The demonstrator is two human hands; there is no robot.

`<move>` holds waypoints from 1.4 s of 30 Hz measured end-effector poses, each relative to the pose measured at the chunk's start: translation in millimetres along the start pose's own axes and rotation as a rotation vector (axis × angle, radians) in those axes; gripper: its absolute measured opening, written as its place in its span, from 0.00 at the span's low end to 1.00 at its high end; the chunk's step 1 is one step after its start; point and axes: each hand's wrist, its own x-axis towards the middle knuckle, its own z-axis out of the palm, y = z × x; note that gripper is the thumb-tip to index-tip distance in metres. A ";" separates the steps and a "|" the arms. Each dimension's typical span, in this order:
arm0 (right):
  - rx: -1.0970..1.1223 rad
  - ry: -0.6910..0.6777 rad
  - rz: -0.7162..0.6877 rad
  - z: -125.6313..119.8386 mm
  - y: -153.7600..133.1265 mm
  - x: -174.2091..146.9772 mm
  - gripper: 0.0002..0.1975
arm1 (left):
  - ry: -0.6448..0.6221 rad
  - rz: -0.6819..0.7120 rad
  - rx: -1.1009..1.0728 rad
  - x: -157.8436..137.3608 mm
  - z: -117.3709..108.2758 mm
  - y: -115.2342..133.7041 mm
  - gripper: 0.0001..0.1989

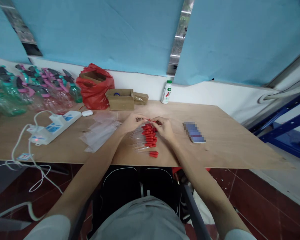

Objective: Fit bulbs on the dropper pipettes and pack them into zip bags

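Several droppers (150, 136) with red rubber bulbs and thin clear tubes lie in a row on the table in front of me, bulbs to the right. Two or so lie a little apart, nearer the front edge. At the far end of the row my left hand (132, 123) and my right hand (165, 128) meet with fingers pinched. Between their fingertips is a red-bulbed dropper (150, 120), mostly covered by the fingers. Clear plastic bags (101, 135) lie flat to the left of my left hand.
A phone (193, 132) lies to the right. At the back stand a white bottle (166, 92), a cardboard box (121, 101) and a red bag (96, 90). On the left are a power strip (56, 128) with cables, a white case (87, 113) and several spray bottles (47, 93).
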 end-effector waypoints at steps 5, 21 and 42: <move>-0.001 0.015 -0.001 -0.1 -1.0 0.0 0.15 | -0.010 0.004 -0.011 0.3 0.3 -0.4 0.13; 0.031 0.033 0.059 -3.3 -10.4 7.4 0.16 | 0.101 0.056 0.059 3.8 5.6 -5.3 0.15; 0.199 0.067 0.186 2.8 3.9 3.6 0.18 | 0.061 0.050 0.090 2.2 4.4 -4.5 0.14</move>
